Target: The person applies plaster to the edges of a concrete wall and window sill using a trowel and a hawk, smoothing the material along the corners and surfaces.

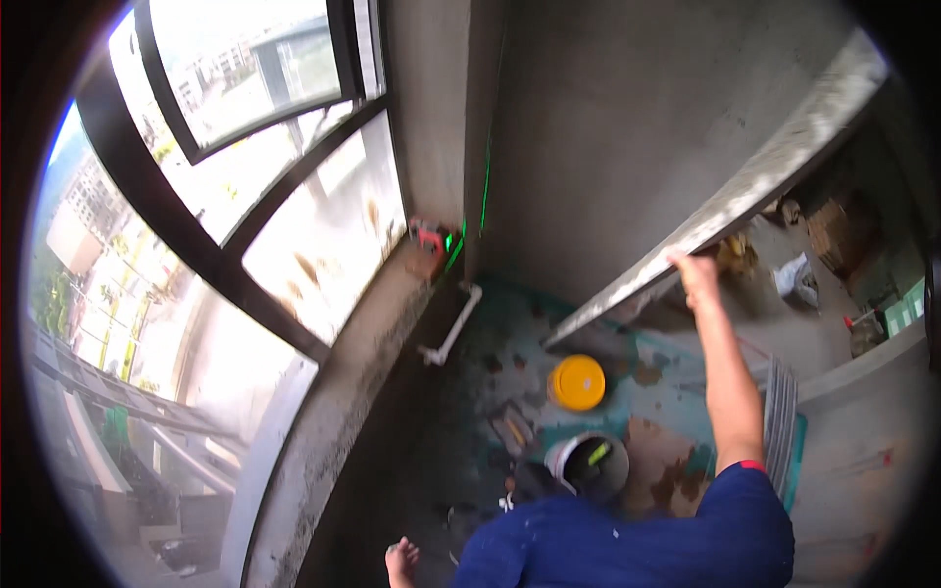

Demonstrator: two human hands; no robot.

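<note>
My right arm reaches up and ahead, and my right hand [696, 279] is at the rough, pale end edge [642, 277] of a grey partition wall [608, 127]. Its fingers are bent around that edge; part of them is hidden behind the hand. Low in the view, my left hand [401, 559] hangs beside my blue shirt [618, 539], its fingers curled in with nothing visible in them. Below me on the floor stand a yellow lidded bucket [578, 382] and an open bucket [591, 463] with dark contents and a yellow-green item inside.
A red laser level [428, 235] on the concrete sill [338, 392] casts green lines on the corner. Left is a dark-framed window [186, 206] with one pane tilted open. A white pipe [459, 325] stands by the sill. Beyond the partition lie a white bag [796, 281] and cardboard [833, 235].
</note>
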